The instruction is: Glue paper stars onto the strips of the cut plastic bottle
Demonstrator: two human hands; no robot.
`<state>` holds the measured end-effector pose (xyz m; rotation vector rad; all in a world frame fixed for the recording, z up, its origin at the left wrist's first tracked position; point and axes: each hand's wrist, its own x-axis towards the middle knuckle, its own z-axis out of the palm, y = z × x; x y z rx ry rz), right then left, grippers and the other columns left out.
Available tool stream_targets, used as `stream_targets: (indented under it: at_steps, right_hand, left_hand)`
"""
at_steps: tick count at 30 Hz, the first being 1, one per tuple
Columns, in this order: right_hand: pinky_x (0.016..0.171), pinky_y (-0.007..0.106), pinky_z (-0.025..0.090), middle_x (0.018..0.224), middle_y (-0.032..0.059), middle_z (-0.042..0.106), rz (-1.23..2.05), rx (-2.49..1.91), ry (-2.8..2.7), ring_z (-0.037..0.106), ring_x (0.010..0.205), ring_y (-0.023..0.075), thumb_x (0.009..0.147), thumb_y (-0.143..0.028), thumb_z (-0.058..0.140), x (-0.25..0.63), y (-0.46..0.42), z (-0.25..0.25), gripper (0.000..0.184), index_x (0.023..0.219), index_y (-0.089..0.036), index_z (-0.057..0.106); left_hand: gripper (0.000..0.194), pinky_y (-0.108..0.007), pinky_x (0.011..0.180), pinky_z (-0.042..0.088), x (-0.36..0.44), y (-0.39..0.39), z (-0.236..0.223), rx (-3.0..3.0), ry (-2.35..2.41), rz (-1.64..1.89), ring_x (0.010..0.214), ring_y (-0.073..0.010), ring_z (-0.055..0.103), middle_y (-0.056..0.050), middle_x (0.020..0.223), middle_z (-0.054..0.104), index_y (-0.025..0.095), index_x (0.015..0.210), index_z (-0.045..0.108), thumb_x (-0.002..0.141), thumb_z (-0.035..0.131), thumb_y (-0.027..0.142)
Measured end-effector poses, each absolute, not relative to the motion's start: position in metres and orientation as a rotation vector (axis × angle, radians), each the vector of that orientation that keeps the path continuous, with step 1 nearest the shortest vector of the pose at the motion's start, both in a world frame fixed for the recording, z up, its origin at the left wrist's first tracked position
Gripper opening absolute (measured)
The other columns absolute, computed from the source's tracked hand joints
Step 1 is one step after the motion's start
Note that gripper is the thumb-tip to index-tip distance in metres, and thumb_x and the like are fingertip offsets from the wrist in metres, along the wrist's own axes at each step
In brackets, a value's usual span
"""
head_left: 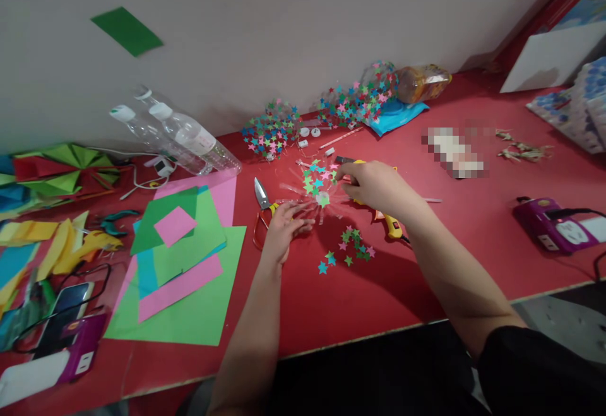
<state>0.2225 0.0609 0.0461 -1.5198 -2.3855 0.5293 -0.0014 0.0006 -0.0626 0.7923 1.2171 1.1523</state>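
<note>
A clear plastic piece cut into strips that spread out like a flower lies on the red table, with green, blue and pink paper stars on its far strips. My left hand rests at its left side, fingers stretched apart over the strips. Over its right side is my right hand, fingertips bent together near the stars; anything between them is too small to make out. Partly under my right hand lies a yellow glue gun. Red-handled scissors are left of my left hand. Loose paper stars lie in front.
Star-covered clear balls stand by the wall, near a bottle lying on its side. Plastic bottles lean at the left, behind coloured paper sheets. Purple power strips with cables sit at both sides.
</note>
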Motion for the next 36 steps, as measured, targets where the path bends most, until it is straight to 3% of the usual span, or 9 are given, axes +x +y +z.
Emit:
stream_targets:
  at_steps: [4,12,17,28,36]
  right_hand:
    - [0.060,0.028,0.031,0.089,0.0049,0.072,0.498,-1.483,-2.477,0.060,0.075,0.0179,0.082,-0.021,0.045,0.221,0.060,0.043,0.036,0.110,-0.026,0.067]
    - [0.059,0.028,0.030,0.086,0.0044,0.072,0.497,-1.505,-2.464,0.059,0.071,0.0162,0.081,-0.022,0.046,0.222,0.060,0.046,0.030,0.099,-0.024,0.069]
    - [0.059,0.027,0.031,0.086,0.0037,0.072,0.497,-1.513,-2.382,0.058,0.070,0.0158,0.081,-0.021,0.046,0.223,0.061,0.045,0.034,0.107,-0.026,0.068]
    - [0.058,0.027,0.031,0.083,0.0047,0.070,0.516,-1.620,-2.242,0.055,0.066,0.0143,0.080,-0.021,0.046,0.235,0.072,0.047,0.028,0.097,-0.021,0.069]
    - [0.060,0.026,0.032,0.091,0.0062,0.071,0.592,-1.631,-2.349,0.058,0.075,0.0164,0.083,-0.019,0.047,0.238,0.074,0.042,0.025,0.097,-0.021,0.068]
  left_hand:
    - [0.045,-0.028,0.065,0.056,0.002,0.000,-0.062,0.787,1.224,1.134,0.075,-0.0155,0.071,-0.013,0.127,0.061,0.019,0.104,0.050,0.065,0.071,0.015]
    - [0.042,-0.031,0.070,0.057,-0.003,0.000,-0.066,0.833,1.213,1.139,0.077,-0.0156,0.071,-0.013,0.125,0.062,0.019,0.106,0.050,0.069,0.069,0.015]
    - [0.044,-0.030,0.069,0.057,0.001,0.000,-0.064,0.798,1.221,1.165,0.077,-0.0159,0.071,-0.013,0.125,0.061,0.019,0.105,0.049,0.067,0.070,0.014]
    - [0.057,-0.030,0.072,0.058,0.023,0.002,-0.078,0.761,1.198,1.245,0.081,-0.0151,0.072,-0.013,0.144,0.044,0.025,0.108,0.040,0.063,0.073,0.014]
    - [0.058,-0.028,0.069,0.058,0.031,0.008,-0.075,0.701,1.242,1.312,0.076,-0.0137,0.071,-0.010,0.130,0.055,0.023,0.106,0.040,0.061,0.075,0.017]
